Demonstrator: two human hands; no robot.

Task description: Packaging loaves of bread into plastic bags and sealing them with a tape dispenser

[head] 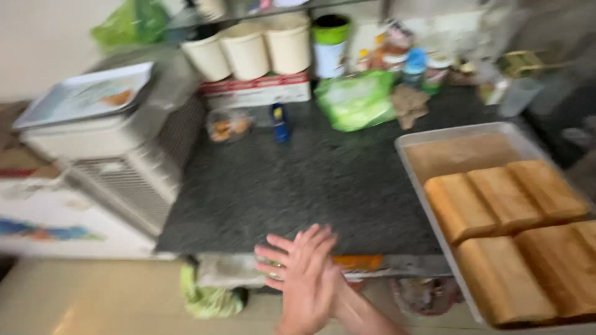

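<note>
Scanning from the left, a white appliance (pixel 118 167) with a tray on its lid stands beside the dark stone table (pixel 292 186), and pale tubs (pixel 248 49) and a green bag (pixel 355 99) line the back. At the near table edge the two hands are pressed palm to palm, left hand (pixel 276 263) against right hand (pixel 310 279), fingers spread, each grip empty. Well apart to the right, a metal tray (pixel 413 146) holds golden loaves (pixel 506 198) packed side by side. That tray seems to overhang the table edge; a careless knock might tip it and spill the loaves.
</note>
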